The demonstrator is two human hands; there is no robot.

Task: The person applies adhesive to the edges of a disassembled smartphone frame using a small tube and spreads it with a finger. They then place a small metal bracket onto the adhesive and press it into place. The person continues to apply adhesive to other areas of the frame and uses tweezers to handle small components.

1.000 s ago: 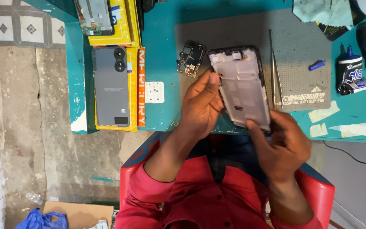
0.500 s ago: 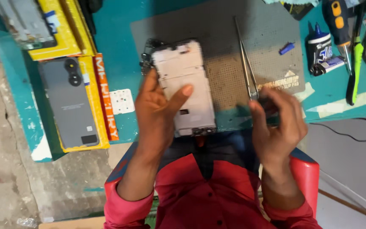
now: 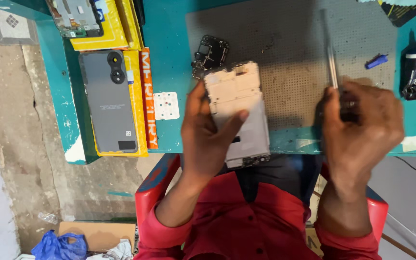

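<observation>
While gripped over the teal bench edge: one opened phone frame (image 3: 239, 113), one pair of tweezers (image 3: 332, 60).

Two yellow boxes (image 3: 136, 103) at left, one grey back cover (image 3: 109, 103) on them, one white dotted card (image 3: 166, 106) beside. Left hand (image 3: 208, 137) clamping the frame, thumb across its face; right hand (image 3: 359, 127) curled tight round the tweezers' lower end, blurred, well apart from the frame.

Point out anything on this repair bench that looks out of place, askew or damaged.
The opened white phone frame in the left hand juts past the teal table's front edge, over the lap. A dark bare circuit board lies loose on the grey perforated mat. The right hand grips thin metal tweezers, blurred. The table's paint is chipped at its left corner.
</observation>
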